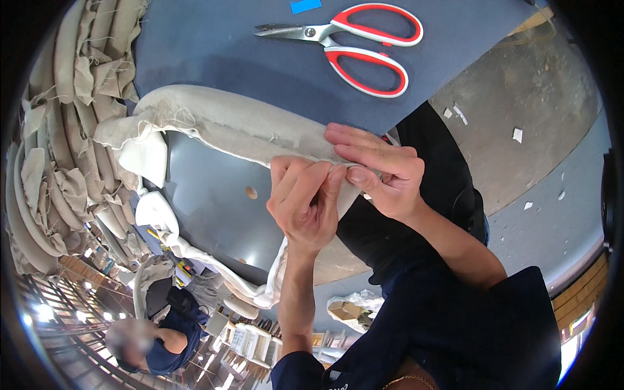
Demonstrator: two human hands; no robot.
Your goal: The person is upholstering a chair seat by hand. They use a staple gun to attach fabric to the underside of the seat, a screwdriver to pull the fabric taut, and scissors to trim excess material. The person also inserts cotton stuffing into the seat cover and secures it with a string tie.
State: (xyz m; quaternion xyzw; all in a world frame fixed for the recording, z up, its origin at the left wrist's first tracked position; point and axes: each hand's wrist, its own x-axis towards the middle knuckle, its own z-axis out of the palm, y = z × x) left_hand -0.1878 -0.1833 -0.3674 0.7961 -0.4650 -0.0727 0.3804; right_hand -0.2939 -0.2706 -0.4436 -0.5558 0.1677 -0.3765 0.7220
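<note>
Gripping the edge of a beige padded piece (240,120) between thumb and fingers of both left hand (302,201) and right hand (387,170), close together at the centre of the frame. Holding it at a blue-grey table (201,45), below red-and-white scissors (325,34) in the upper centre and to the right of stacked beige pieces (68,117) at upper left

Head-worn, the single fisheye view looks down from close above the fingers (377,155).
</note>
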